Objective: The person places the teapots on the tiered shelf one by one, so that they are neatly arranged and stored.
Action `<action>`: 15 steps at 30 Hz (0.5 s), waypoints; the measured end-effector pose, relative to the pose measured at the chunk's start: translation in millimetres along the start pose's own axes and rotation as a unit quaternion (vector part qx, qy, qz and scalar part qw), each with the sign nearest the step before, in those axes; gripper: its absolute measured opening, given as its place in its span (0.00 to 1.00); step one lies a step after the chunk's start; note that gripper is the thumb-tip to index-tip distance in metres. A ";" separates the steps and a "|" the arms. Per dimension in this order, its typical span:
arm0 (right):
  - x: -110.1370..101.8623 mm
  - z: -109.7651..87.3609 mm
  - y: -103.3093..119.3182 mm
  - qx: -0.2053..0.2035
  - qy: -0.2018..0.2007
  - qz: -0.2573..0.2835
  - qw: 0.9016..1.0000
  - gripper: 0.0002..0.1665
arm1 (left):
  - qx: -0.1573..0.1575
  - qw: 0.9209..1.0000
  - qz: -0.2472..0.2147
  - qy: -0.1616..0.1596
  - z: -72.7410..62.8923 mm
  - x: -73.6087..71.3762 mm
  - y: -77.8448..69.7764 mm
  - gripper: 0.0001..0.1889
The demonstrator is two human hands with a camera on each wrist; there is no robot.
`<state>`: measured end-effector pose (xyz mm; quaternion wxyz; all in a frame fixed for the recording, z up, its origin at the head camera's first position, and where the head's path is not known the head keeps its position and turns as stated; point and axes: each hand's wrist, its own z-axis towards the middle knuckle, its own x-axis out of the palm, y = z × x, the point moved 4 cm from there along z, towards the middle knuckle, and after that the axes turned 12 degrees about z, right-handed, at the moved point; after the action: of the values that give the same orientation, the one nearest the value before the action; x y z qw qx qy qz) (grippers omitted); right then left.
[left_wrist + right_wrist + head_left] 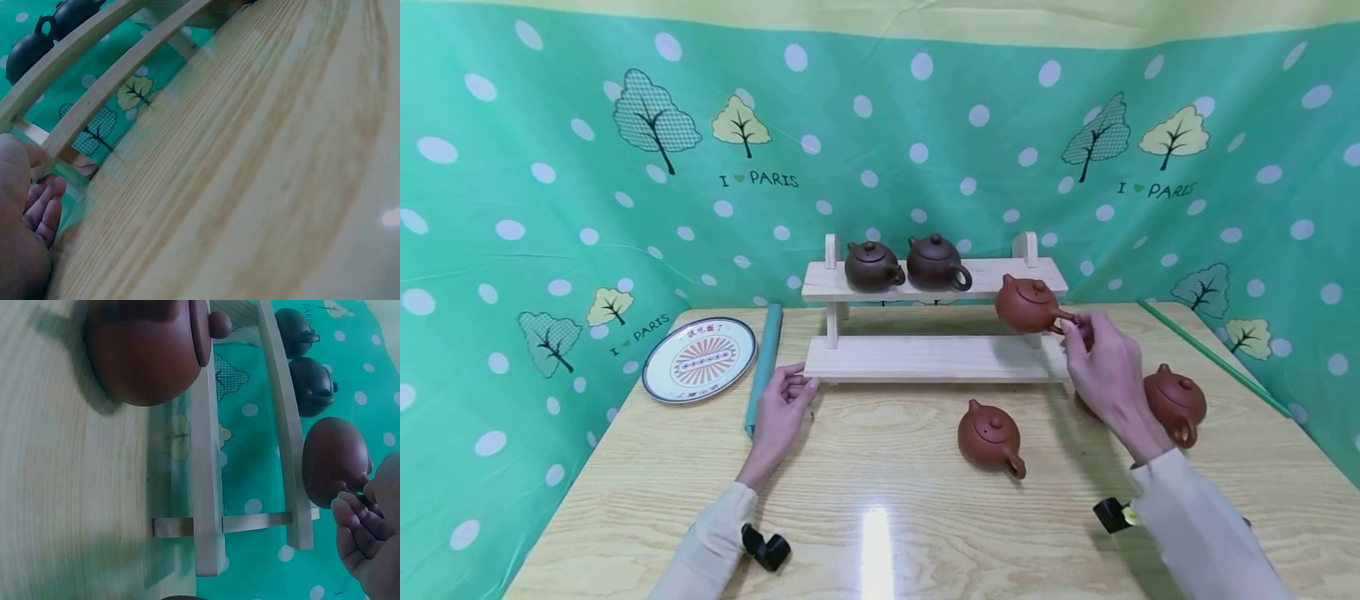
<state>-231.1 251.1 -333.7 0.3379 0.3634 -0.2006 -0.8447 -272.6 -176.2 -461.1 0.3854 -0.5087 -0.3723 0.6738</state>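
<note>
My right hand (pixel 1108 367) pinches the handle of a reddish-brown clay teapot (pixel 1028 304) at the right end of the upper shelf. In the right wrist view this teapot (pixel 336 461) is beside the upper board; whether it touches is unclear. Two dark brown teapots, one at the left (pixel 871 268) and one mid-shelf (pixel 934 265), sit on that board. My left hand (pixel 782 412) grips the left end of the wooden two-tier rack's lower board (pixel 925 358), thumb above and fingers curled below in the left wrist view.
One reddish-brown teapot (pixel 988 437) stands on the table before the rack, another (pixel 1176 400) at the right. A third is mostly hidden behind my right hand. At the left lie a patterned plate (pixel 700 360) and a teal roll (pixel 765 362); a green rod (pixel 1217 358) lies far right.
</note>
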 end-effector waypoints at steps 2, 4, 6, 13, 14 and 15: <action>1.8 1.9 -0.1 -0.003 -0.003 0.001 1.000 0.09 | 0.000 1.000 0.001 0.001 -0.3 0.4 0.0 0.20; 3.4 3.8 -0.3 -0.005 -0.005 0.001 1.000 0.09 | 0.000 1.000 0.001 0.003 -0.6 0.6 -0.2 0.20; 4.4 6.1 -0.6 -0.012 -0.010 0.004 1.000 0.09 | 0.001 1.000 0.002 0.003 -0.8 0.7 -0.1 0.20; 6.2 14.7 -2.4 -0.021 -0.018 0.012 1.000 0.10 | -0.001 1.000 0.007 0.006 -0.6 0.5 0.4 0.20; 6.7 15.9 -2.6 -0.019 -0.018 0.011 1.000 0.11 | -0.002 1.000 0.008 0.006 -0.5 0.5 0.5 0.20; 7.2 17.3 -2.7 -0.016 -0.019 0.009 1.000 0.11 | -0.003 1.000 0.010 0.008 -0.5 0.4 0.3 0.21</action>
<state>-248.8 249.4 -327.4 0.3475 0.3402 -0.1963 -0.8515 -272.2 -175.9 -461.6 0.3799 -0.5188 -0.3663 0.6725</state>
